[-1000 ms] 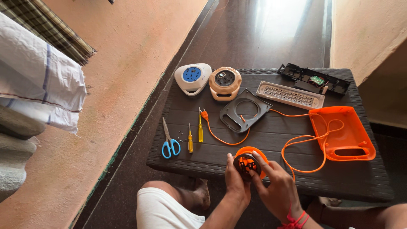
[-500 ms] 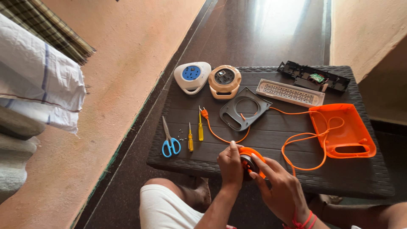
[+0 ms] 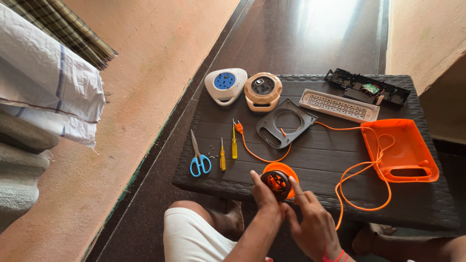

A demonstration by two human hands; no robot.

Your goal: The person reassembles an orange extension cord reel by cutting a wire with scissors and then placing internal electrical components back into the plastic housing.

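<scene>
An orange cable reel (image 3: 279, 180) with a dark hub sits at the near edge of the dark table (image 3: 320, 145). My left hand (image 3: 264, 195) grips its left side. My right hand (image 3: 310, 218) holds it from the right, one finger raised against the hub. An orange cord (image 3: 361, 170) loops from the reel to an orange tray-like cover (image 3: 400, 150) on the right. A second stretch of cord (image 3: 257, 154) runs from the reel up to an orange plug (image 3: 238, 127).
Blue-handled scissors (image 3: 199, 156), two yellow screwdrivers (image 3: 222, 154) and small screws lie at the left. Behind are a white-and-blue socket unit (image 3: 225, 85), a beige one (image 3: 262, 90), a dark frame (image 3: 285, 122), a white grille panel (image 3: 338, 105) and a black casing (image 3: 366, 87). My knees are below the table.
The reel has been turned in my hands so its dark hub faces up. My hands have shifted around it. The things on the table lie as before.
</scene>
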